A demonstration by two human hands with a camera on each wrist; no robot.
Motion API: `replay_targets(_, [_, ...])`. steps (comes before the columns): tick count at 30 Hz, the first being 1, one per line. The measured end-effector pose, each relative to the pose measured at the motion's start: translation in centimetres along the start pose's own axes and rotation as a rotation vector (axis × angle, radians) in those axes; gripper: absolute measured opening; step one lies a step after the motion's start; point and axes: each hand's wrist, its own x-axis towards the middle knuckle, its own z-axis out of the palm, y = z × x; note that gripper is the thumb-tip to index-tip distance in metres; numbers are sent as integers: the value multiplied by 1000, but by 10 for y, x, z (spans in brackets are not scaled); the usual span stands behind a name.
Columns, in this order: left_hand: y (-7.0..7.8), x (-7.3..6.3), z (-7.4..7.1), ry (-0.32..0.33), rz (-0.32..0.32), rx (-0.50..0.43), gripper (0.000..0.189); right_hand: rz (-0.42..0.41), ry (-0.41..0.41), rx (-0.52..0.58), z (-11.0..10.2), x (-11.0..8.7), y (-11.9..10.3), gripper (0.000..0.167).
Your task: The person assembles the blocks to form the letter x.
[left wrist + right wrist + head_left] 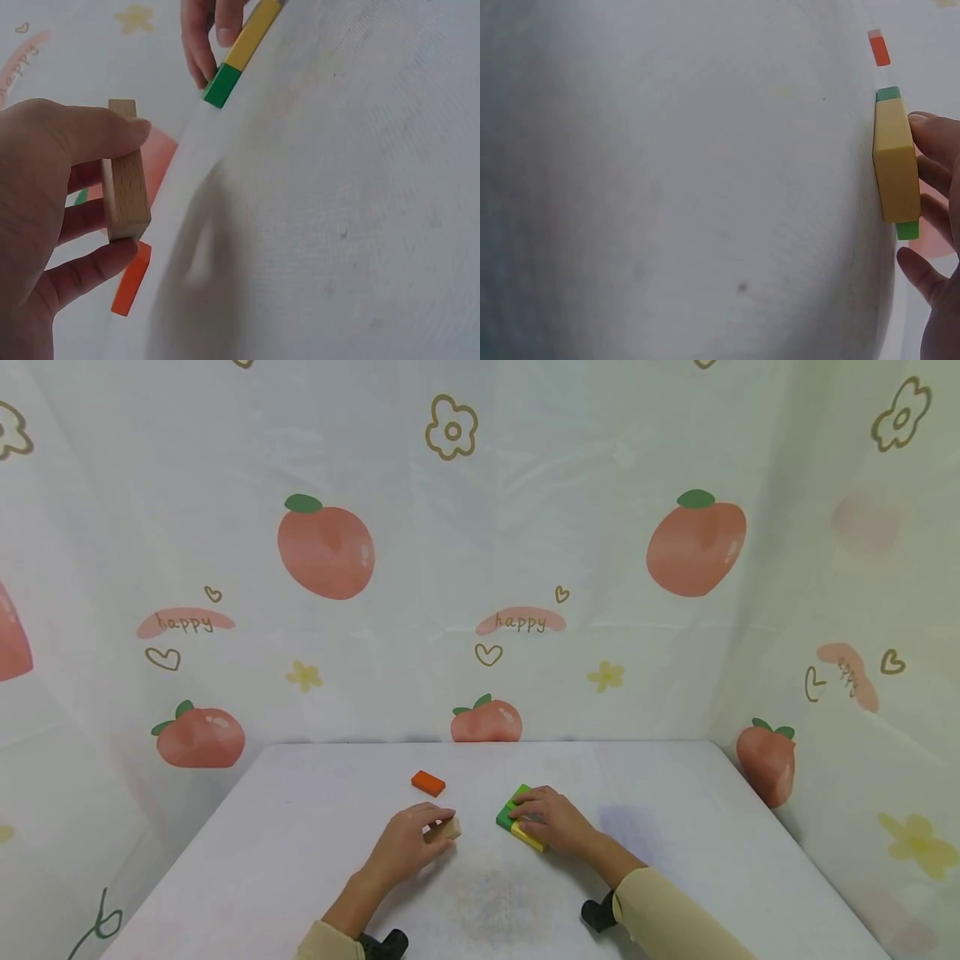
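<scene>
Left hand (408,847): grip closed on a plain wood block (443,830), thumb on one narrow side and fingers (90,271) on the other; block low over the table (675,810), left of centre; whether it touches the cloth cannot be told

Right hand (553,821): grip lies over a yellow block (527,837) and a green block (510,807), fingers bent down over their top; the two blocks lie touching on the table, right of centre; in the right wrist view the yellow block (897,161) sits flat on the cloth with green showing at both of its ends

Orange block (428,782): flat on the table, alone, beyond the left hand and apart from it

Table: covered in white cloth, faintly soiled near the front edge

Backdrop (480,527): white curtain on three sides, printed with peaches, flowers and hearts; the word "happy" readable on pink patches at left (184,623) and at centre (521,622); a third patch at right has writing too skewed to read

Sleeves (667,910): beige, on both forearms; dark wrist mounts at the lower edge
</scene>
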Motion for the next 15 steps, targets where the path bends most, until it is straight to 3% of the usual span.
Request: replay_targets(15, [2,2,11,28,27,1,36,2,-13,-3,-1,0,-2,20])
